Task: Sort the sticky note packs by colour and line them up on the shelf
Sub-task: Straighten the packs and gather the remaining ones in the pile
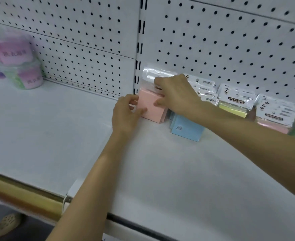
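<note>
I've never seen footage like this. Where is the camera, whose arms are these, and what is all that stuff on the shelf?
There is no machine here. A person wears a single camera on the head, so you look forward and down along their own two bare arms. The left hand holds the left edge of a pink sticky note pack. The right hand pinches the same pack near the top of its clear bag. The pack stands at the back of the white shelf, close to the pegboard. Just right of it sits a blue pack, then a yellow pack and another pink one, both with "STICKY NOTE" header cards. Far left stand some blurred pink and green tubs; their labels are too blurred to read.
</note>
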### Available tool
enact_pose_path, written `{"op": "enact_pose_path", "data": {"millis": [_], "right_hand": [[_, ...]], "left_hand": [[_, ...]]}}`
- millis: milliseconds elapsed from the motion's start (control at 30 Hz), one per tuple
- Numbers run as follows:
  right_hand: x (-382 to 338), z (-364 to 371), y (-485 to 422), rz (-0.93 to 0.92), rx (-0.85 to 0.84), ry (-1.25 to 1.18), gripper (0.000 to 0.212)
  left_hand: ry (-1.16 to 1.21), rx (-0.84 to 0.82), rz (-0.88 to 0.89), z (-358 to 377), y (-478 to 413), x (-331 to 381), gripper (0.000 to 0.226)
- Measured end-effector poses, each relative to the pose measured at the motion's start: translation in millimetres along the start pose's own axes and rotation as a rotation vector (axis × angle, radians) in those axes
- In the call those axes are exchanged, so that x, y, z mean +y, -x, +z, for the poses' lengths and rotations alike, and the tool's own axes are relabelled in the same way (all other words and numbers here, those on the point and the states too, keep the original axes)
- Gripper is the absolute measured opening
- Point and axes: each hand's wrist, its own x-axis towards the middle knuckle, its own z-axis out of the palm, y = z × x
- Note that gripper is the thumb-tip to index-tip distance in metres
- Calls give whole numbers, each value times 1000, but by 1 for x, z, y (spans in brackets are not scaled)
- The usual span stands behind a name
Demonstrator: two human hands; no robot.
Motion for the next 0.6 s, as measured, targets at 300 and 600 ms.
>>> {"op": "enact_pose_path", "data": {"millis": [300, 600], "right_hand": [[4, 6, 0, 36, 66, 153, 80], [46, -31, 52, -38, -3, 193, 83]], "left_hand": [[-63, 25, -48, 0, 0, -1, 37], [-400, 26, 441, 2, 25, 21, 44]]}}
